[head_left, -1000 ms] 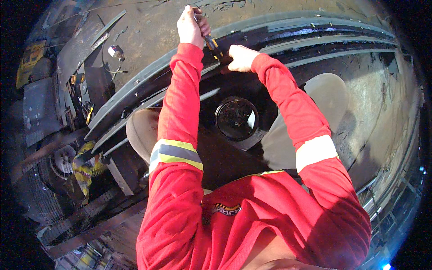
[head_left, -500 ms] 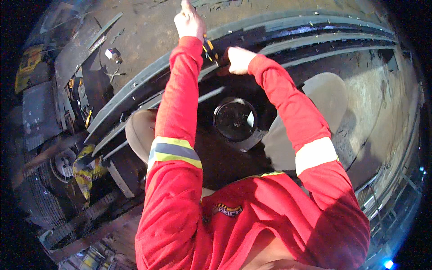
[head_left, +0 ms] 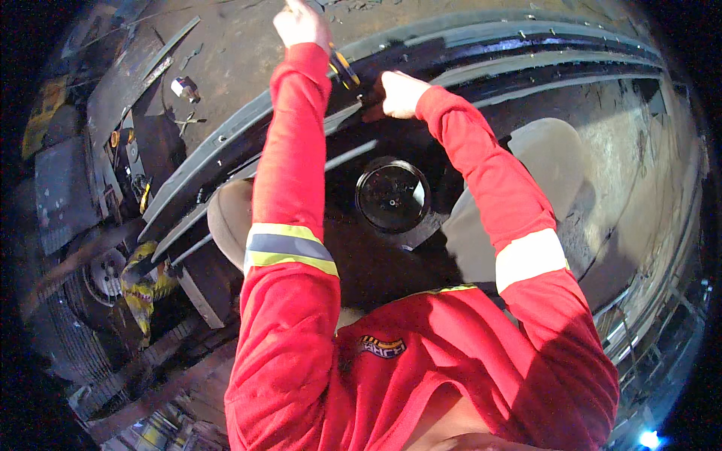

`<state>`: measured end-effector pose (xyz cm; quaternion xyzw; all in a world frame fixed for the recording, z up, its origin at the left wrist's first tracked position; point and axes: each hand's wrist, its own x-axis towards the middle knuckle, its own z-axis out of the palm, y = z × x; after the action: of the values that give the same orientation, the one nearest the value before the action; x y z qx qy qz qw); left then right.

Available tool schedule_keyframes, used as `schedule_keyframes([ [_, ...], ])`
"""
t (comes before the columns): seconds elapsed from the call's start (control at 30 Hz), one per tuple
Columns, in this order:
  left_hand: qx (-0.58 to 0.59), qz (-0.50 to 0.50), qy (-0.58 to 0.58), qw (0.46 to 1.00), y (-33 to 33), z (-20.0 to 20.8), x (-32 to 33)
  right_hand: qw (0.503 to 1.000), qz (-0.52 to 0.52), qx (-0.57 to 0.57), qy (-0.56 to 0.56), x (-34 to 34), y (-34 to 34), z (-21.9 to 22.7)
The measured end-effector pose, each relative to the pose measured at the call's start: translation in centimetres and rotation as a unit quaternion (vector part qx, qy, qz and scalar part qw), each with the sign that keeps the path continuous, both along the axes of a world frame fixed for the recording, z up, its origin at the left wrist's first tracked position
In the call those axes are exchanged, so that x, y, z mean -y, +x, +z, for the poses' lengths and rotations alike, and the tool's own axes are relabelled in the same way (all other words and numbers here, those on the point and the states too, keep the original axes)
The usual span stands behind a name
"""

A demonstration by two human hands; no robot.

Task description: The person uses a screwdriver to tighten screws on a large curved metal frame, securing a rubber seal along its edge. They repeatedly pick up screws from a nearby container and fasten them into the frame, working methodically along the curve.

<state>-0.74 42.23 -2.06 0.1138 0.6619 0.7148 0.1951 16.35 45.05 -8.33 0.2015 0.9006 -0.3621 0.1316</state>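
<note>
My left hand (head_left: pixel 302 25) is closed, stretched out beyond the long metal rails (head_left: pixel 489 34). Beside its wrist a yellow-and-black tool with two slim handles (head_left: pixel 344 69) sticks out towards the rails; it moves along with this hand, but the grip itself is hidden. My right hand (head_left: pixel 404 95) is curled at the nearer rail, just right of the tool's lower end. Its fingertips lie in dark shadow, so what they hold cannot be made out. The rails run in parallel from lower left to upper right, with small bolts along them.
Between my knees sits a round black dish-like part (head_left: pixel 392 195). A small white-and-dark item (head_left: pixel 185 89) and a flat metal strip (head_left: pixel 171 48) lie on the floor at the far left. Tools (head_left: pixel 131 146), a wheel (head_left: pixel 105 276) and a yellow patterned cloth (head_left: pixel 143 286) are nearer.
My left hand has moved slightly up and left, with the yellow-and-black tool shifting the same way. My right hand has stayed almost in place, its fingers still curled at the rail.
</note>
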Motion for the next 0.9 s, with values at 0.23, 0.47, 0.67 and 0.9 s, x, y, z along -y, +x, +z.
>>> schedule_keyframes([
  [0.23, -0.195, -0.025, -0.083, 0.977, 1.0, -3.2, -0.4, 0.996, 0.060, -0.052, 0.046, -0.6, 0.5, -0.8],
  [0.47, -0.170, 0.045, 0.049, 0.983, -0.6, 3.7, 0.7, 0.998, 0.007, -0.026, -0.054, 0.8, 0.2, 3.5],
  [0.67, -0.069, -0.015, -0.026, 0.997, 1.8, -2.3, 1.0, 0.999, 0.020, -0.036, 0.013, 0.3, 0.3, -1.9],
  [0.9, -0.109, 0.065, 0.093, 0.988, -0.9, 4.7, 0.6, 0.999, 0.014, 0.001, -0.043, 1.2, 0.4, 4.3],
])
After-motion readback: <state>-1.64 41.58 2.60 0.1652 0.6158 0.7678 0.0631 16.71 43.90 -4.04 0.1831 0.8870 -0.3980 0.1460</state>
